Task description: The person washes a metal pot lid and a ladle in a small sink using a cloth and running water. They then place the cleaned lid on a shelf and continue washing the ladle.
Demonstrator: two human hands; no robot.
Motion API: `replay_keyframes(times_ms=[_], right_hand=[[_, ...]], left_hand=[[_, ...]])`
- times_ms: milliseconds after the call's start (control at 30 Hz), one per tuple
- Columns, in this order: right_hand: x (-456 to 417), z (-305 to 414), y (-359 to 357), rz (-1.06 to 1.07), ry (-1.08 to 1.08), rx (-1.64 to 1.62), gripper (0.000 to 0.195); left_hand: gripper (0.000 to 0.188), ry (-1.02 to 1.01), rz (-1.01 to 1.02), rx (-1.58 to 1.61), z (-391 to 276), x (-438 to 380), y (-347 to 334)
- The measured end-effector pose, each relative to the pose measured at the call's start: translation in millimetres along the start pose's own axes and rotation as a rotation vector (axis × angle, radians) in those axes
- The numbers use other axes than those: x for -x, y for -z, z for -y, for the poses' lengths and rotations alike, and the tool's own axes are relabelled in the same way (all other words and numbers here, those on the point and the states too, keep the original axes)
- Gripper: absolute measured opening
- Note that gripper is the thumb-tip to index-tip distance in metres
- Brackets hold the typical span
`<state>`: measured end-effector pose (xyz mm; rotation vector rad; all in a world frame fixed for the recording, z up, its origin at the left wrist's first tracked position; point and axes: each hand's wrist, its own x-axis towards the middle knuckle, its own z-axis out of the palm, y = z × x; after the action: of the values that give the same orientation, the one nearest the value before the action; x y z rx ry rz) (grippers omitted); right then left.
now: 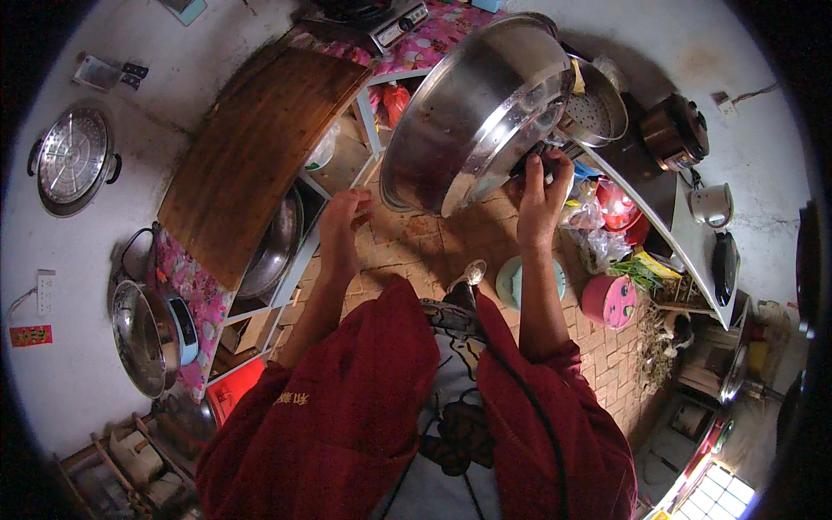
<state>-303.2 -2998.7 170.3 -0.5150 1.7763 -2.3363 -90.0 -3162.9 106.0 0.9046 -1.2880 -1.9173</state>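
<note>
A large stainless steel basin [481, 117] is tilted in front of me, its base turned towards the right. My right hand [546, 195] is at the lower right of the basin, with a dark object at its fingertips; whether it grips the basin or that object cannot be made out. My left hand [346, 211] is raised with bent fingers, holding nothing, apart from the basin and beside the shelf under the wooden board [266, 143]. A steel pan with a perforated inside [593, 107] stands just behind the basin on the right.
A rice cooker [674, 133] and a small pot [711, 205] stand on the right counter. Below are plastic bags [585, 211], a pink bucket [609, 301] and a pale green round container [513, 283] on the brick floor. A gas stove [383, 26] is at the top. Another metal basin [276, 250] sits on the left shelf.
</note>
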Motion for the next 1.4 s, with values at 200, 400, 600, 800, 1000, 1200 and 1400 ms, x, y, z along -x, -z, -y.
replay_keyframes(times_ms=[200,400,600,800,1000,1200,1400], right_hand=[[1,-7,3,-0.02,0.052,0.04,0.021],[5,-1,-2,-0.043,0.101,0.136,0.022],[4,-6,3,-0.068,0.047,0.106,0.023],[8,-9,6,-0.06,0.017,0.147,0.023],[9,-9,4,-0.105,0.042,0.072,0.022],[7,-7,7,-0.099,0.062,0.069,0.023],[7,-13,10,-0.132,0.045,0.063,0.024]], left_hand=[[0.024,0.045,0.023,0.006,-2,7,1],[0.022,0.062,0.04,-0.008,7,5,13],[0.016,0.123,0.06,-0.014,11,11,17],[0.014,0.135,0.056,-0.028,16,15,20],[0.014,0.147,0.069,-0.026,18,15,21],[0.014,0.154,0.104,-0.008,19,16,22],[0.015,0.17,0.134,-0.035,17,16,19]])
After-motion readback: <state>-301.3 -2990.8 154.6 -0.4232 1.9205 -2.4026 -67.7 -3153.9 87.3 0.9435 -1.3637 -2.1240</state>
